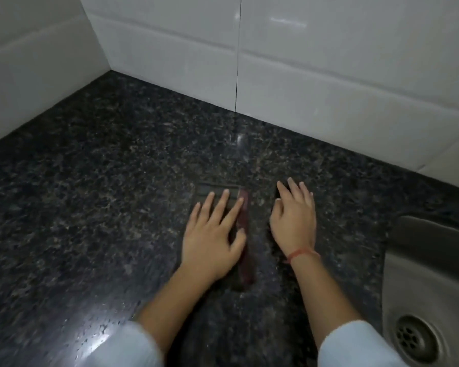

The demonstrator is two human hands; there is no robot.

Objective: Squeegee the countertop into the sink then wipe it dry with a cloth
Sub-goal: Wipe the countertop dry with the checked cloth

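Observation:
A squeegee [244, 213] with a dark red strip and a dark flat blade lies on the black speckled granite countertop [104, 194]. My left hand [212, 234] lies flat on top of it, fingers spread and thumb against the red strip, pressing it down. My right hand [296, 221] rests palm down on the counter just to the right of the squeegee, fingers apart, holding nothing. A red thread is tied around that wrist. The steel sink [419, 242] is at the lower right. No cloth is in view.
White wall tiles [316, 62] close the counter at the back and on the left, forming a corner at the far left. The sink's drain [415, 337] shows at the bottom right. Water droplets glint on the counter near the bottom left.

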